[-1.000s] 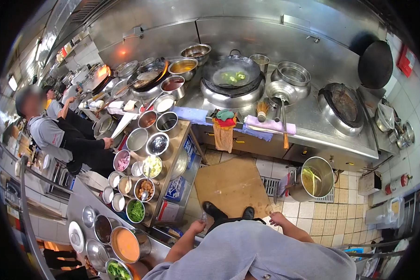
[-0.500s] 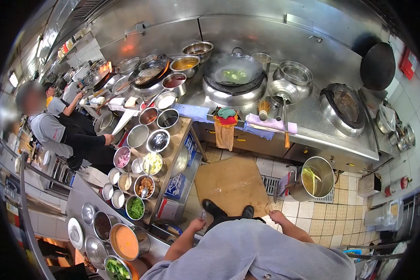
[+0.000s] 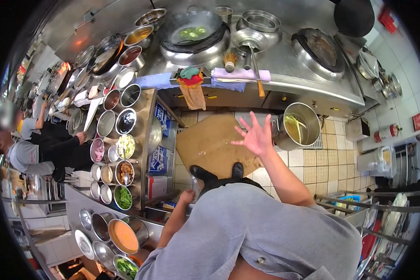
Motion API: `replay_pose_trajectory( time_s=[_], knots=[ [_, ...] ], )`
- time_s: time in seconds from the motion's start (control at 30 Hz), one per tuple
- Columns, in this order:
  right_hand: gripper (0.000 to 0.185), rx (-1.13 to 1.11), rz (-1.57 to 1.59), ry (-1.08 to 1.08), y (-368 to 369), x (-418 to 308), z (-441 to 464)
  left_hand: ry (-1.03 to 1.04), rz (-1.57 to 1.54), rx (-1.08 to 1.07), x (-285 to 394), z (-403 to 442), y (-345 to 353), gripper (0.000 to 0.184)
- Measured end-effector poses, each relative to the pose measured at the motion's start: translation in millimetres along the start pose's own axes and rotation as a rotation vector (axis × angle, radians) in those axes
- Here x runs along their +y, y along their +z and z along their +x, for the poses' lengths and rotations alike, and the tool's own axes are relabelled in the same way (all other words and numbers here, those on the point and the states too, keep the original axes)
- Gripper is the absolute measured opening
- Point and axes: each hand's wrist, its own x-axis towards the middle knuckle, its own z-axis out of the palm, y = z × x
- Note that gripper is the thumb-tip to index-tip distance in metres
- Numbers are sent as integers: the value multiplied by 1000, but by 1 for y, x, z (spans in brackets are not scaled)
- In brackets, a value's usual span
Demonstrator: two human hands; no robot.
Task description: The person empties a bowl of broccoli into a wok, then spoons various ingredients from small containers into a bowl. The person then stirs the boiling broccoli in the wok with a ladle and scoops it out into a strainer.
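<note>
My right hand [image 3: 256, 135] is raised over the floor mat [image 3: 205, 140], its fingers spread and nothing in it. To its right stands a tall steel pot [image 3: 308, 137] with liquid and pale green stalks. My left hand [image 3: 187, 196] is closed near my left side, beside the ingredient cart; a small clear thing shows at its fingertips, too faint to make out. Ahead on the stove, a wok [image 3: 193, 28] holds green pieces in steaming liquid. A perforated ladle [image 3: 249, 41] rests on a pot right of the wok.
On the left, the cart [image 3: 149, 135] carries many steel containers of sauces and cut food, including an orange sauce pot [image 3: 126, 234]. Another person [image 3: 28, 156] stands beyond it. A second wok [image 3: 317, 49] sits at the right of the stove. Metal rails [image 3: 382, 205] run at lower right.
My right hand has risen from my side and opened, fingers spread. My left hand stays low and closed. The view has shifted, so the stove sits higher and further left.
</note>
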Motion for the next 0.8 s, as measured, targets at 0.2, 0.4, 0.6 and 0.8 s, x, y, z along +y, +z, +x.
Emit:
replay_pose_trajectory(
  time_s=[0.2, 0.4, 0.6, 0.8],
  knots=[
    [75, -299, 221, -3, 29, -24, 10, -200, -24, -61, 3, 10, 6, 34],
    [82, -131, 127, 213, 42, -2, 21, -384, -80, 74, 6, 50, 24, 31],
    [85, 50, -168, 421, 75, 9, 43, -219, -148, 20, 75, 154, -41, 32],
    [71, -296, -428, 462, 129, 33, 131, 67, -215, 259, 110, 176, -119, 32]
  ],
)
